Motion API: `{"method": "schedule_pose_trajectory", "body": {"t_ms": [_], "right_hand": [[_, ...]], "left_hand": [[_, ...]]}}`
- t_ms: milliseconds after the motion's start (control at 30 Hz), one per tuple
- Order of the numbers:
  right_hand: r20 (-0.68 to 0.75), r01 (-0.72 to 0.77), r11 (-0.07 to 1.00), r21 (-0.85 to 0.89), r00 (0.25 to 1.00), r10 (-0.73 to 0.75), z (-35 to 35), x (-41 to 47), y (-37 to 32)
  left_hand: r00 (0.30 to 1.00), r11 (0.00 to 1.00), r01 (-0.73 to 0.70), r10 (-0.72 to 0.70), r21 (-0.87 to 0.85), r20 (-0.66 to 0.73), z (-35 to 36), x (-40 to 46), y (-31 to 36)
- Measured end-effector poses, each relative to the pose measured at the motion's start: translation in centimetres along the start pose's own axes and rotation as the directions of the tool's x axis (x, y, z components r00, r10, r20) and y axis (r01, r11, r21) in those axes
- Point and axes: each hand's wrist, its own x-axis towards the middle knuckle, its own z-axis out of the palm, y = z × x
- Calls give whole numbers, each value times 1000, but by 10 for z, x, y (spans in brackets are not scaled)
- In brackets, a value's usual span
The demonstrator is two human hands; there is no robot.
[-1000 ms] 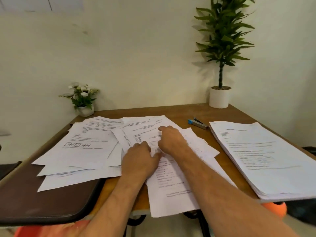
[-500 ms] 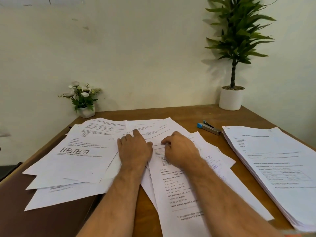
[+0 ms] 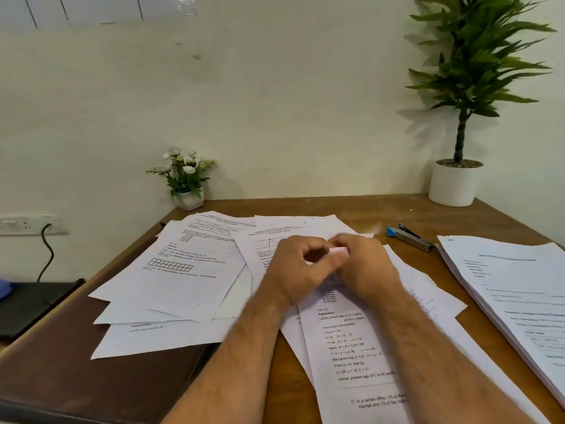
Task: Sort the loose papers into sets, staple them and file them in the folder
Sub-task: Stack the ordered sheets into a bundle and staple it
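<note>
My hands are no longer flat on the sheets: they are now raised together at the middle of the frame. My left hand (image 3: 298, 266) has curled fingers, and my right hand (image 3: 363, 264) too; whether they pinch a sheet edge I cannot tell, it is blurred. I think sorting only begins. At lower left the folder (image 3: 76, 377) lies under the loose papers (image 3: 183, 270). Right of my hands, the stapler (image 3: 409, 237) and 1 thick stack (image 3: 513, 295) wait, and overlapping sheets make picking difficult.
</note>
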Motion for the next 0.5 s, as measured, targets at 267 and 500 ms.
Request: {"method": "schedule_pose_trajectory", "body": {"t_ms": [267,500], "right_hand": [[69,-29,997,-72,997,34,-4,-3,-1],[-33,52,998,44,998,-51,4,1,2]], "left_hand": [[718,412,682,-538,605,-442,-25,12,-27],[835,833,398,-156,384,-528,-16,14,-16]]}}
